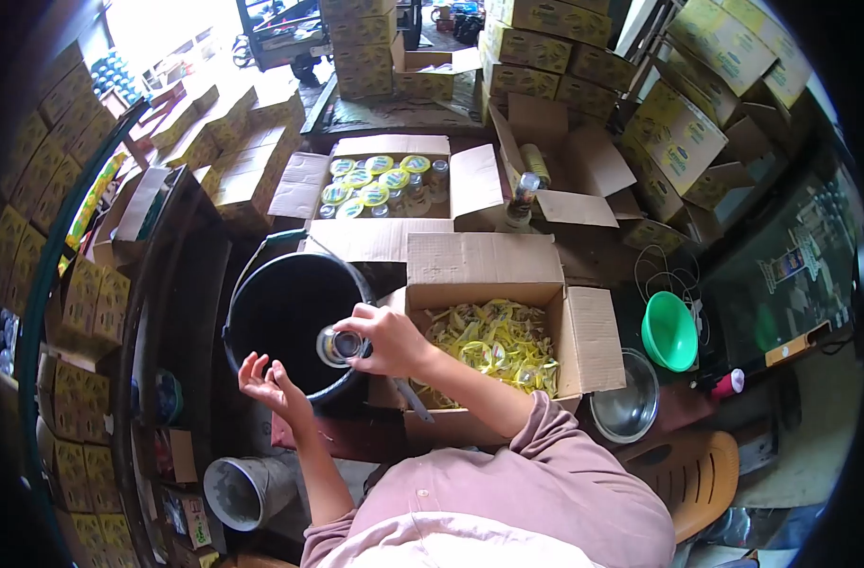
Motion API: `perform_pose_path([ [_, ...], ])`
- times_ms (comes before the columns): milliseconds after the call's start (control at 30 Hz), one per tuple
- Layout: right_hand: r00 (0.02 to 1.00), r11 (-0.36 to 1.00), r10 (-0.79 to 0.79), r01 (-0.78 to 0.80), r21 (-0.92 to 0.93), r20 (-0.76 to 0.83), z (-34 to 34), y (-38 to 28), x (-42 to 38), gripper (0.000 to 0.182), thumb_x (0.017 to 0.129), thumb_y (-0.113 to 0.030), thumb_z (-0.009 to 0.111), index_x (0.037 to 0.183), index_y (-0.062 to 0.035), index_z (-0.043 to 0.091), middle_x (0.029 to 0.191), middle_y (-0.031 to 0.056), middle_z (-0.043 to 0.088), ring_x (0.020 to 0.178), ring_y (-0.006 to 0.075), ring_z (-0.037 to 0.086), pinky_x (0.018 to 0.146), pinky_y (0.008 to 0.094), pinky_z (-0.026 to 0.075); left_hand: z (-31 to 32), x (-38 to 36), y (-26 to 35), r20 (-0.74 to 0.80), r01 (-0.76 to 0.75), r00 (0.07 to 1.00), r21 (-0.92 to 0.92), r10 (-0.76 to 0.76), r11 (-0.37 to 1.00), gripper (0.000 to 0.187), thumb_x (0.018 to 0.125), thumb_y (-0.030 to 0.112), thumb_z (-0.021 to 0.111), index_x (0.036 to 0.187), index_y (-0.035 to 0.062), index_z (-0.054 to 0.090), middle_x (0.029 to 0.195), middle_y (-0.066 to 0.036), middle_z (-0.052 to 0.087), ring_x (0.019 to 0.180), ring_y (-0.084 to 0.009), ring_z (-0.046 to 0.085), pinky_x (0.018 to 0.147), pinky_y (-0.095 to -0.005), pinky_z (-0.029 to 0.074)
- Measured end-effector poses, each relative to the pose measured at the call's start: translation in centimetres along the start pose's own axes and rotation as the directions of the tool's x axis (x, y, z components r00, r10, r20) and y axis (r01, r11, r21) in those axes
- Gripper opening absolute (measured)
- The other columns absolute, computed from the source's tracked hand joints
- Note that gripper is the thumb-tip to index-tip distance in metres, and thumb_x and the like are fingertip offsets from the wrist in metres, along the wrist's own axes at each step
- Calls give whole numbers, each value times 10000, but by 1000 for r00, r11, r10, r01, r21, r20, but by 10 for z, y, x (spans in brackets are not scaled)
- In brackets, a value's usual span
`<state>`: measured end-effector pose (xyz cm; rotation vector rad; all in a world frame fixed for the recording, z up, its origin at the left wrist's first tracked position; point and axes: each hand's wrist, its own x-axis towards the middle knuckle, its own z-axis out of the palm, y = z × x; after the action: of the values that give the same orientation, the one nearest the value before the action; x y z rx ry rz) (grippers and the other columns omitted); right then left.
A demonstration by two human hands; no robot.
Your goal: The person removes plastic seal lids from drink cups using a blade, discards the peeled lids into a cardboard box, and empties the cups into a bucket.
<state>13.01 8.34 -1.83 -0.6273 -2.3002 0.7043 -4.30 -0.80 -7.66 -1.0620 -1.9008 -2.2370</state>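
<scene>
My right hand (394,339) is wrapped round a small clear jar (337,346) above the near right rim of a black bucket (238,364). One round end of the jar faces me. My left hand (278,386) is at the bucket's near edge, palm up with its fingers apart and nothing in it. Under my right forearm stands an open cardboard box (593,331) full of yellow strips (493,331). Behind the bucket, another open carton (394,145) holds several clear jars with yellow-and-white tops (380,164). A knife-like grey handle (414,401) lies against the near box.
An open carton (578,208) stands back right, beside an upright bottle (524,194). To my right are a green bowl (669,331), a metal bowl (631,417) and an orange chair (697,473). A pale bucket (235,494) stands lower left. Stacked yellow cartons (678,142) line the sides.
</scene>
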Motion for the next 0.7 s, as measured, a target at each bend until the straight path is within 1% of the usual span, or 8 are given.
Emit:
perform_pose_path([
  [67,963,951,181,-120,285,-200,-5,-1,-2,398,619,-225,711,974,-93,591,830,88,534,735,247,590,686,358,492,1,-4,-6,-20,-91,996,55,93,994,390,812,50,517,1153,31,330,1158,-112,428,972,-190,469,814,-327,387],
  [133,992,993,109,-106,46,-67,-11,14,-9,404,609,-220,725,971,-91,599,825,86,544,720,223,589,672,333,495,4,-6,-3,6,-107,994,86,107,990,395,803,44,524,1148,32,331,1147,-108,440,964,-190,474,789,-325,377],
  [300,848,751,462,-219,623,-259,-60,44,-17,413,657,-174,783,975,-12,575,870,84,622,733,127,593,633,268,503,3,-4,-6,14,-76,997,158,75,984,411,803,68,517,1166,27,330,1134,-120,450,937,-203,484,787,-327,380],
  [367,780,853,323,6,521,-537,-99,92,-26,402,693,-115,733,1024,-47,514,914,98,618,789,143,616,702,283,520,4,-5,-7,19,-88,996,157,86,984,391,821,78,511,1165,25,333,1125,-115,452,922,-194,487,794,-324,376],
  [400,684,946,106,155,285,-722,-127,122,-24,379,711,-139,725,995,-39,496,926,111,613,796,150,616,720,295,529,4,-5,-10,27,-102,995,158,99,982,371,832,83,507,1156,22,337,1120,-112,453,915,-188,487,797,-323,375],
  [467,581,904,327,38,426,-745,-187,145,-32,401,687,-158,744,975,-4,512,876,102,619,758,158,626,700,306,526,5,-5,-4,48,-66,997,182,58,981,354,839,86,507,1146,20,344,1114,-111,453,908,-183,488,797,-318,375],
  [533,481,970,237,-172,174,-844,-231,182,-28,389,660,-179,751,945,-14,543,858,92,623,730,157,626,640,291,518,6,-5,-1,51,-60,997,206,50,977,340,851,111,505,1134,10,349,1099,-109,447,888,-178,483,797,-310,379],
  [700,584,848,146,-490,-204,-799,-275,256,-13,346,581,-201,764,825,-24,594,775,97,596,661,201,598,593,308,482,7,-5,-3,49,-45,998,248,33,968,341,872,177,494,1119,-8,350,1074,-101,432,846,-169,472,799,-305,388],
])
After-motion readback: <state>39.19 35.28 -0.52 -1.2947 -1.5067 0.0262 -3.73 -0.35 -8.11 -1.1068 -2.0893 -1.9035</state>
